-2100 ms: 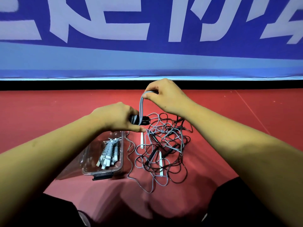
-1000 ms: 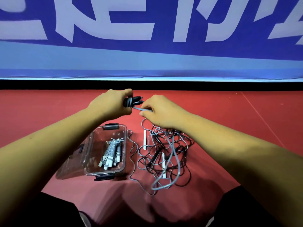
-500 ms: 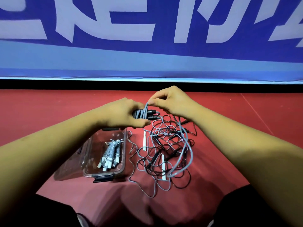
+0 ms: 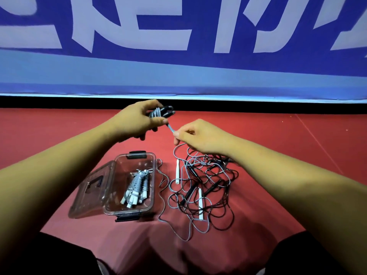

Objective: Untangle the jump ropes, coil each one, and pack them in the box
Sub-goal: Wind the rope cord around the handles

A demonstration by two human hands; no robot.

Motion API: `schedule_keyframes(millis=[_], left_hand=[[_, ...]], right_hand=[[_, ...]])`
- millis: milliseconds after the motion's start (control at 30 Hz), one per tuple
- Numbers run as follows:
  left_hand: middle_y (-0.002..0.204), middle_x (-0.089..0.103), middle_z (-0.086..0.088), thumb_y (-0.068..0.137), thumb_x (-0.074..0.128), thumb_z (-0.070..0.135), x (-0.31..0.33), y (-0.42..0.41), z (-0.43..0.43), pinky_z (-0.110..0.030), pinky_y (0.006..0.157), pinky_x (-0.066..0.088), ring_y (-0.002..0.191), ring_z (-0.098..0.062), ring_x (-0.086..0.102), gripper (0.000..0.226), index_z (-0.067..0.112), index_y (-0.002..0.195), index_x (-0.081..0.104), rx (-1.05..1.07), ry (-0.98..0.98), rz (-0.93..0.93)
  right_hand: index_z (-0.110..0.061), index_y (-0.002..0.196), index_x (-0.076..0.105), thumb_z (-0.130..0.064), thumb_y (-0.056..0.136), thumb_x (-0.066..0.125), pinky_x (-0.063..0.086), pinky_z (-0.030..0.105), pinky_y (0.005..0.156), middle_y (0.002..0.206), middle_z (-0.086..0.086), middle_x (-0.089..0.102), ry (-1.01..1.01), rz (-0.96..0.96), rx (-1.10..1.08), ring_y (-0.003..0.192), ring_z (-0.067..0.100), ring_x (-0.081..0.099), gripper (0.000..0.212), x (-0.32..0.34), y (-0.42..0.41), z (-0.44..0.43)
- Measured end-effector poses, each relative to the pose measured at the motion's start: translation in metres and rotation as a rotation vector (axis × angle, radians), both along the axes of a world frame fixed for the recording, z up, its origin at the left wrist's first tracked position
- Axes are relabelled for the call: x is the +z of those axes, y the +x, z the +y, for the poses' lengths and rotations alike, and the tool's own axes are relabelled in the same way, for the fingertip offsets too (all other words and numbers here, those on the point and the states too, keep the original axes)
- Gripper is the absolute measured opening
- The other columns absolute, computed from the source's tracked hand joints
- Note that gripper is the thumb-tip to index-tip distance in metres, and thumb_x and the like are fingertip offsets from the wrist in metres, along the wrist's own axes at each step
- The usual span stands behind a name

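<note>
the left hand (image 4: 135, 122), above the frame centre, grips black handles (image 4: 165, 112) wound with grey rope (image 4: 170, 129); the right hand (image 4: 200, 135) beside it pinches this rope. the tangle (image 4: 204, 187) lies on the red floor (image 4: 59, 132) at lower centre, the open box (image 4: 135, 157) with a coiled rope (image 4: 137, 185) at its left

Even, fairly bright light; soft shadows on the floor (image 4: 158, 245) below; wide-angle bowing at the edges; slight softness

L hand (image 4: 133, 120), R hand (image 4: 201, 135): pinch grips
</note>
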State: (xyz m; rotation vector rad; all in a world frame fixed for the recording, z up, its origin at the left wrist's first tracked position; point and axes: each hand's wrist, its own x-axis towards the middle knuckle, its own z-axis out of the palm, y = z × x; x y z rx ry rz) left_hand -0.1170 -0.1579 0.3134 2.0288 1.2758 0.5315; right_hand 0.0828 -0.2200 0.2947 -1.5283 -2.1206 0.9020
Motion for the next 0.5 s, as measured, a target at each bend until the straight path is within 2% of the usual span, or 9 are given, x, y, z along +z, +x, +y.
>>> schedule_keyframes(millis=[100,167,200,333,400,467,500], left_hand=[[0.089,0.07,-0.005,0.087,0.073,0.037,-0.009,-0.002,0.003,-0.033,0.06,0.054,0.06,-0.024,0.063,0.027,0.029,0.107,0.057,-0.119,0.121,0.393],[0.096,0.069,-0.001,0.086,0.07,0.043,-0.015,0.002,0.0,-0.032,0.066,0.046,0.079,-0.027,0.062,0.034,0.033,0.116,0.056,-0.172,0.221,0.648],[0.092,0.066,0.002,0.086,0.068,0.044,-0.017,0.004,-0.002,-0.031,0.066,0.043,0.082,-0.027,0.06,0.035,0.036,0.118,0.056,-0.189,0.257,0.718],[0.066,0.054,0.015,0.081,0.069,0.043,-0.014,0.008,-0.009,-0.03,0.067,0.048,0.071,-0.02,0.059,0.036,0.037,0.116,0.062,-0.312,0.207,0.723],[0.058,0.052,0.012,0.08,0.071,0.055,-0.012,0.013,-0.016,-0.029,0.059,0.039,0.064,-0.019,0.058,0.029,0.032,0.097,0.063,-0.351,0.193,0.708],[0.05,0.053,0.004,0.077,0.066,0.068,-0.011,0.02,-0.025,-0.029,0.052,0.036,0.049,-0.01,0.056,0.045,0.026,0.074,0.053,-0.365,0.175,0.684],[0.047,0.052,0.002,0.079,0.065,0.068,-0.011,0.022,-0.028,-0.029,0.051,0.036,0.043,-0.005,0.053,0.049,0.022,0.071,0.05,-0.369,0.175,0.663]], right_hand=[[-0.015,0.076,0.056,-0.035,0.096,0.052,0.034,0.031,0.059,0.069,0.003,0.052,0.207,-0.447,0.112,0.065,0.025,0.048,0.029,0.004,-0.013,-0.005],[-0.015,0.081,0.06,-0.036,0.095,0.054,0.036,0.032,0.062,0.074,0.005,0.053,0.23,-0.509,0.112,0.072,0.031,0.051,0.026,0.005,-0.017,-0.006],[-0.016,0.083,0.062,-0.036,0.094,0.055,0.035,0.031,0.062,0.073,0.005,0.053,0.228,-0.498,0.1,0.072,0.03,0.051,0.025,0.008,-0.017,-0.007],[-0.024,0.082,0.066,-0.045,0.092,0.057,0.039,0.031,0.063,0.071,-0.003,0.059,0.317,-0.397,0.007,0.074,0.025,0.054,0.025,0.021,-0.004,-0.004],[-0.025,0.088,0.07,-0.048,0.091,0.057,0.038,0.03,0.064,0.07,-0.006,0.057,0.375,-0.372,-0.036,0.073,0.023,0.054,0.026,0.021,0.0,-0.003],[-0.026,0.09,0.071,-0.049,0.089,0.059,0.035,0.028,0.063,0.065,-0.008,0.053,0.378,-0.343,-0.061,0.068,0.02,0.053,0.026,0.018,0.004,-0.003],[-0.025,0.089,0.071,-0.049,0.088,0.061,0.034,0.028,0.061,0.061,-0.009,0.052,0.362,-0.312,-0.07,0.064,0.016,0.051,0.026,0.017,0.005,-0.002]])
